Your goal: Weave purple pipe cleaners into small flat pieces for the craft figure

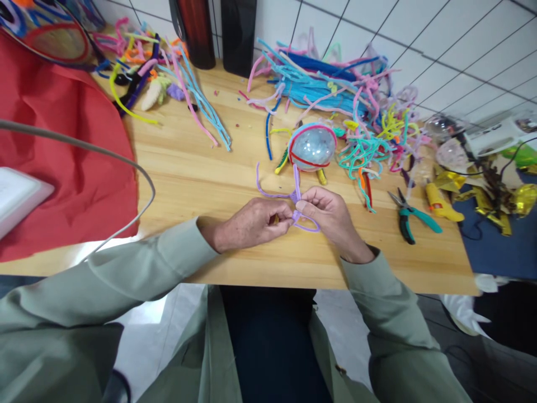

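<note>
Pipe cleaner in purple [295,196], bent and twisted, sits at the middle of the frame, between the two hands. Left hand [255,223] and right hand [329,215] are close together, each pinching it with thumb and fingertips. One thin length curls out to the upper left, a straight piece points up, and a loop shows below the right fingers; the twist where these meet is partly covered by fingertips.

Just above stands a shiny clear dome [312,146] edged in blue and red, yellow and green pieces half hidden beneath it. A heap of blue and pink stems [314,84] fills the upper centre, too tangled to separate. Pliers [408,217] with teal handles lie at right, near a yellow tool [441,202] whose kind is hard to tell. Red cloth [84,151] and a white object [20,201] are cut off at the left edge, as is a dark red flask [196,33] at the top.

Pale wooden table [201,184] runs beneath, against a white tiled wall [440,45], with grey floor [348,336] below.
</note>
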Demonstrator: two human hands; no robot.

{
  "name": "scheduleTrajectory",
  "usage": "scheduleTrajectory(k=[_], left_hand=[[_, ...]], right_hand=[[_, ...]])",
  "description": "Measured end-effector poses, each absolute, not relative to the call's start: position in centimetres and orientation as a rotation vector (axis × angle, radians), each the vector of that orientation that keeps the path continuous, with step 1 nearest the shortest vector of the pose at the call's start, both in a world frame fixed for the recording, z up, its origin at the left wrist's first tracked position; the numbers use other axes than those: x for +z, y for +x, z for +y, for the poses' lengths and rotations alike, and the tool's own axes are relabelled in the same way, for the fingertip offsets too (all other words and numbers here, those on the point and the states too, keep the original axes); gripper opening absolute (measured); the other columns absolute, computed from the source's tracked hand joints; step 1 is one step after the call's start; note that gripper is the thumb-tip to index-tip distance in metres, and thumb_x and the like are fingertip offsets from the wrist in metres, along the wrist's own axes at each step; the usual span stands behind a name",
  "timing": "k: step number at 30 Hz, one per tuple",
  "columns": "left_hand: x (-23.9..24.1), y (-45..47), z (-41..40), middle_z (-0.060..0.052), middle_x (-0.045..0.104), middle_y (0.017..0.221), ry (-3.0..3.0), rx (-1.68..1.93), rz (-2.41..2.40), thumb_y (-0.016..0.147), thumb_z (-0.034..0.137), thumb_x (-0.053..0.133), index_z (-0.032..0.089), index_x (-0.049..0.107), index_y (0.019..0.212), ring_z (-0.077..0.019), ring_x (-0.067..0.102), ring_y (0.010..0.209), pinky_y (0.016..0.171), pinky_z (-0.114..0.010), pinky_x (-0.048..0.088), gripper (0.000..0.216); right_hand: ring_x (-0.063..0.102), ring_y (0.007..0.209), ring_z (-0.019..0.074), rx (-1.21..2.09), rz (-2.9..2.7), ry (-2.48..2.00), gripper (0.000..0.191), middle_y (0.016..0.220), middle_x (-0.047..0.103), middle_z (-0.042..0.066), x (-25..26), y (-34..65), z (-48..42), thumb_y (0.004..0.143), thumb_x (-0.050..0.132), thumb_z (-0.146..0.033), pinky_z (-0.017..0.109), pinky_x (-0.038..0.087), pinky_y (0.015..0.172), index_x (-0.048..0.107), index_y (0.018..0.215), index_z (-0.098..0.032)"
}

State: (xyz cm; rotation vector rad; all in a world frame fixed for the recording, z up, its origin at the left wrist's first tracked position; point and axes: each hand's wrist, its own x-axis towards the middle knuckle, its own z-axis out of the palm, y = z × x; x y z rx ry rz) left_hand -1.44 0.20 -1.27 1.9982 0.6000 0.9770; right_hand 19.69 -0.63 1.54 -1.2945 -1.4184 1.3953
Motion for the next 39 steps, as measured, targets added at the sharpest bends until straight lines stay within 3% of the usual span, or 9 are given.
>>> scheduleTrajectory(k=[6,14,18,32,39], left_hand=[[-0.98,-1.40,0.38,0.002,0.065,0.072,1.816,0.851,0.645,0.098,0.027,0.063,0.017,0.065,0.085,-0.0091,0.052,0.063,0.060,-0.021,0.042,0.017],[-1.36,-1.29,0.34,0.004,0.062,0.069,1.818,0.903,0.625,0.095,0.019,0.062,0.017,0.064,0.082,-0.0078,0.050,0.061,0.061,-0.020,0.041,0.013],[-1.31,-1.34,0.44,0.005,0.060,0.068,1.817,0.876,0.642,0.095,0.022,0.061,0.017,0.063,0.083,-0.0083,0.048,0.061,0.059,-0.020,0.039,0.013],[-1.36,-1.24,0.33,0.005,0.054,0.066,1.690,0.853,0.636,0.097,0.028,0.066,0.017,0.064,0.084,-0.0080,0.043,0.059,0.057,-0.021,0.036,0.016],[-1.19,-1.16,0.48,0.005,0.053,0.067,1.562,0.824,0.633,0.092,0.031,0.068,0.018,0.059,0.078,-0.0081,0.044,0.061,0.056,-0.020,0.037,0.022]], right_hand=[[0.054,0.059,0.0111,1.392,-1.415,-1.280,0.040,0.067,0.065,-0.003,1.64,19.47,-0.69,0.078,0.090,-0.054,0.026,0.047,0.058,0.065,0.079,-0.022],[0.055,0.060,0.0110,1.377,-1.417,-1.252,0.037,0.067,0.065,-0.004,1.47,19.23,-0.88,0.081,0.088,-0.051,0.026,0.048,0.060,0.065,0.079,-0.023],[0.054,0.060,0.0102,1.369,-1.400,-1.237,0.034,0.068,0.064,-0.004,1.41,19.27,-0.91,0.081,0.089,-0.047,0.026,0.047,0.061,0.065,0.080,-0.022],[0.054,0.058,0.0112,1.350,-1.431,-1.291,0.041,0.066,0.063,-0.004,1.42,19.12,-0.95,0.081,0.088,-0.056,0.027,0.048,0.057,0.063,0.079,-0.023],[0.057,0.059,0.0112,1.353,-1.416,-1.283,0.036,0.069,0.064,-0.005,0.95,19.27,-0.82,0.083,0.085,-0.053,0.027,0.050,0.058,0.066,0.091,-0.024]])
